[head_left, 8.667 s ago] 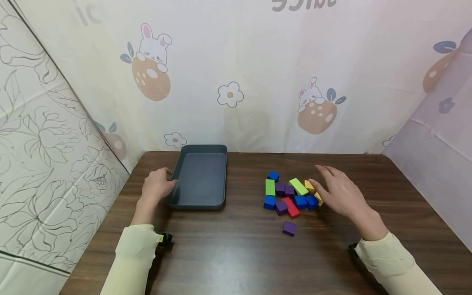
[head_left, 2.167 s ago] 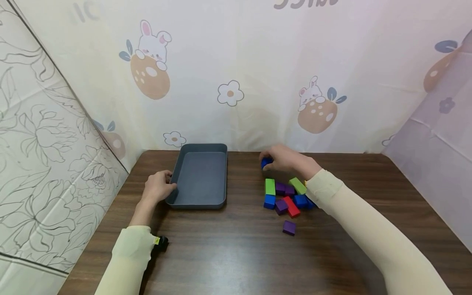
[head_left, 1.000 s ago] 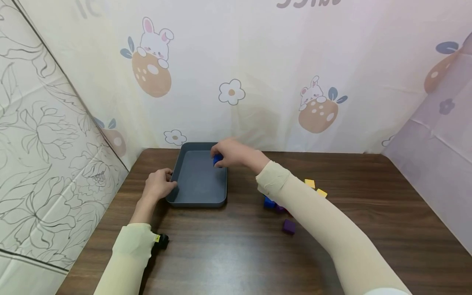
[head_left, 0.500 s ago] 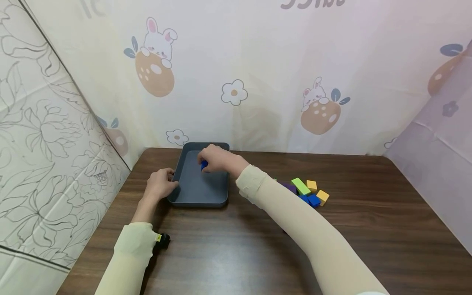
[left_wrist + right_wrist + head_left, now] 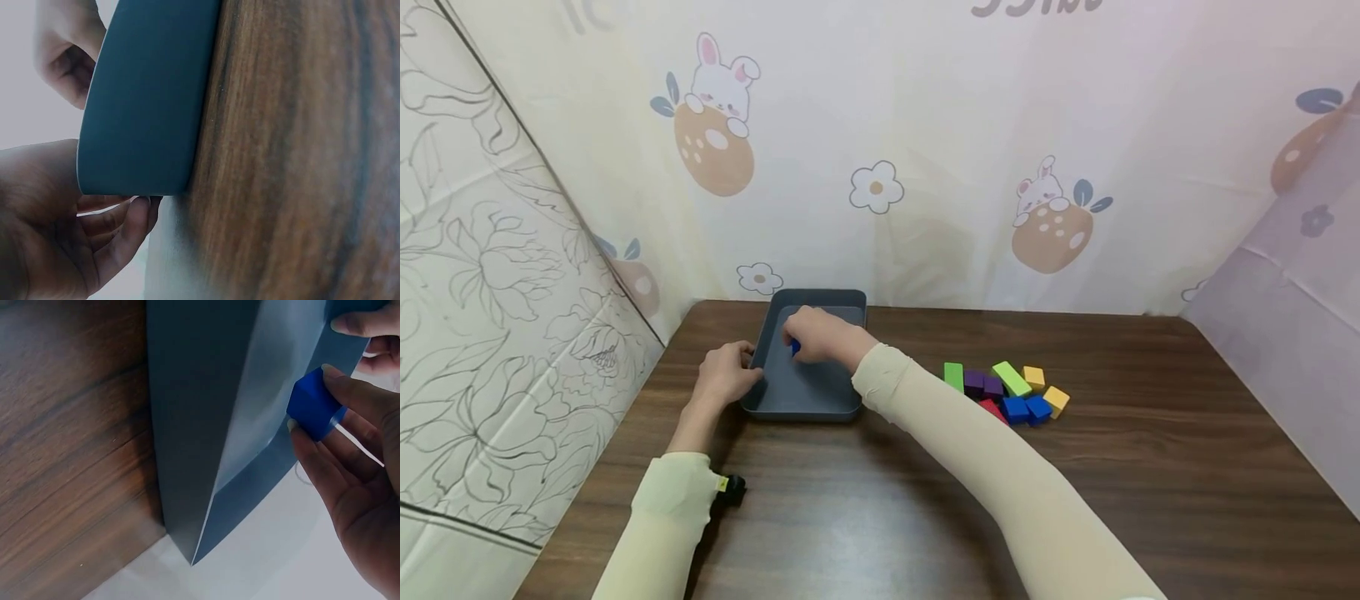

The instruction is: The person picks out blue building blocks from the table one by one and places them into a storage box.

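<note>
A dark grey rectangular tray [image 5: 811, 398] lies on the left part of the table. My left hand [image 5: 727, 375] holds its left wall, thumb over the rim and inside, fingers outside, as the right wrist view shows. Over the tray is my right hand [image 5: 826, 335], pinching a blue block [image 5: 315, 405] between thumb and fingertips. In the right wrist view the block is above the tray's floor, near the left hand's thumb [image 5: 356, 324]. From the head, most of this block is hidden by the fingers. The left wrist view shows the tray's outer wall [image 5: 144, 94] close up.
Right of the tray lie several loose blocks: green [image 5: 953, 377], lime green [image 5: 1011, 379], purple [image 5: 973, 383], red [image 5: 993, 410], blue [image 5: 1015, 410] and yellow [image 5: 1056, 402]. My right sleeve [image 5: 970, 467] crosses in front of them and hides some. A patterned curtain [image 5: 940, 167] backs the table.
My right hand took the blue block from the back of the group and carried it left over the tray, lately lower and further left. The left hand keeps its place at the tray's wall.
</note>
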### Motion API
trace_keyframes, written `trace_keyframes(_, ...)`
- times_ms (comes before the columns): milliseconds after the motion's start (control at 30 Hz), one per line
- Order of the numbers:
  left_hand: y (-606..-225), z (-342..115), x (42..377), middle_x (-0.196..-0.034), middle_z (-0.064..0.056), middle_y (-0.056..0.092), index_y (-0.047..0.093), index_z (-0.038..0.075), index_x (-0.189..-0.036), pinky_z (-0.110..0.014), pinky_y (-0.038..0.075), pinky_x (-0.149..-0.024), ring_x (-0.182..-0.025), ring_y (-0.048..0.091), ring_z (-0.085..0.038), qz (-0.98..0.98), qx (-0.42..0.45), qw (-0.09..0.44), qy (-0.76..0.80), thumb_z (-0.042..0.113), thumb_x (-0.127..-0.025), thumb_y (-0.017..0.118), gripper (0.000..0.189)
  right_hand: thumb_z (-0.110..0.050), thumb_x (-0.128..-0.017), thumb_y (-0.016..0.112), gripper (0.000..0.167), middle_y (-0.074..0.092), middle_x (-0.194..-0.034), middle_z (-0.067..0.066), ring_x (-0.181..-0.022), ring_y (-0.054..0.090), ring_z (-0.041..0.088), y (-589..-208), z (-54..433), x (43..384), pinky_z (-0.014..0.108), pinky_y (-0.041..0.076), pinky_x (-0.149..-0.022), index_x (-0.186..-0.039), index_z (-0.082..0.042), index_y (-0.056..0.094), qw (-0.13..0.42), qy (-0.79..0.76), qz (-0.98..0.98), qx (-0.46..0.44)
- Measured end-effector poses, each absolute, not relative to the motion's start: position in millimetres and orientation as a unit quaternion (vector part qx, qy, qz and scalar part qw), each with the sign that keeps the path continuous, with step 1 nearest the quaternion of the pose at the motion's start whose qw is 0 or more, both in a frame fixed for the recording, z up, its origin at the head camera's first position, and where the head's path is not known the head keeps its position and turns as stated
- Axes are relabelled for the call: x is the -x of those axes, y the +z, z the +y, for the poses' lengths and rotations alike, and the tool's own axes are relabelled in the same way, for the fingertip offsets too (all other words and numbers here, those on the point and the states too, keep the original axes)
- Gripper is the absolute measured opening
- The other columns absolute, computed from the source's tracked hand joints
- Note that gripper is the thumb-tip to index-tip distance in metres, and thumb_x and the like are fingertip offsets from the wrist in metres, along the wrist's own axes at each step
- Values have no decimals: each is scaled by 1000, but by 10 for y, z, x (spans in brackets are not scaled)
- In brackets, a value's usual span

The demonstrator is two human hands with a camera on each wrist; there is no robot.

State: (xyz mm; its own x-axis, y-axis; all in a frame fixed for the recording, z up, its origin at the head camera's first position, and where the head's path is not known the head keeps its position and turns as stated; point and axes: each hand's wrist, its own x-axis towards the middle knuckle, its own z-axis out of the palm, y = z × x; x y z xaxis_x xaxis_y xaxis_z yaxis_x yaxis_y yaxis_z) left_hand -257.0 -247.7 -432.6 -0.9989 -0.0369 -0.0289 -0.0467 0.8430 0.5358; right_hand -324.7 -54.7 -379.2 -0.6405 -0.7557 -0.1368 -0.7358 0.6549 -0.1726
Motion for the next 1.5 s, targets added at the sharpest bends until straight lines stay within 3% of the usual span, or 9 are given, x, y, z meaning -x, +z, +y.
trace_keyframes(333, -4322, -2485, 2542, -108, -23, 74, 66, -4, -131, -50, 58, -80, -91, 70, -34, 959, 28, 14, 282, 16, -97, 72, 40, -14, -96, 78, 28, 72, -115, 5, -95, 66, 16, -3843, -760, 3209, 30, 56, -87, -123, -8, 75, 74, -26, 905, 418)
trace_keyframes(1167, -4322, -2459, 2556, -107, -23, 75, 66, -4, -131, -49, 58, -79, -88, 71, -33, 958, 24, 11, 287, 15, -97, 72, 39, -8, -94, 79, 24, 71, -109, 4, -86, 62, 16, -3906, -774, 3216, 28, 53, -76, -118, -10, 77, 90, -8, 914, 396)
trace_keyframes(1500, -4336, -2458, 2551, -110, -24, 74, 66, -4, -131, -51, 58, -82, -93, 71, -35, 957, 24, 8, 288, 16, -97, 72, 39, -8, -97, 75, 39, 70, -130, 6, -101, 64, 16, -3891, -744, 3193, 28, 55, -88, -135, -11, 71, 101, -15, 914, 393)
